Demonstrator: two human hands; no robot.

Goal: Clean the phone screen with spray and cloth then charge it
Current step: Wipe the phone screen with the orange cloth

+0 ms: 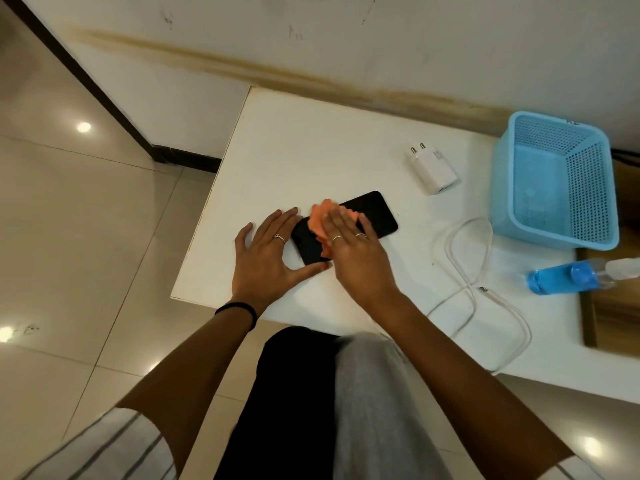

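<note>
A black phone [372, 213] lies flat, screen up, on the white table [311, 150]. My right hand [356, 254] presses an orange cloth [320, 216] flat onto the middle of the screen. My left hand [266, 258] rests on the table at the phone's left end, fingers spread, thumb and forefinger bracing its corner. A white charger plug [433, 168] lies behind the phone to the right. A white cable [467, 271] loops on the table to the right. A spray bottle with blue liquid [571, 277] lies on its side at the far right.
A light blue perforated basket [554, 181] stands at the back right against the wall. The table's left and front edges drop to a tiled floor [69, 237]. A wooden surface [613, 313] shows past the table at the right.
</note>
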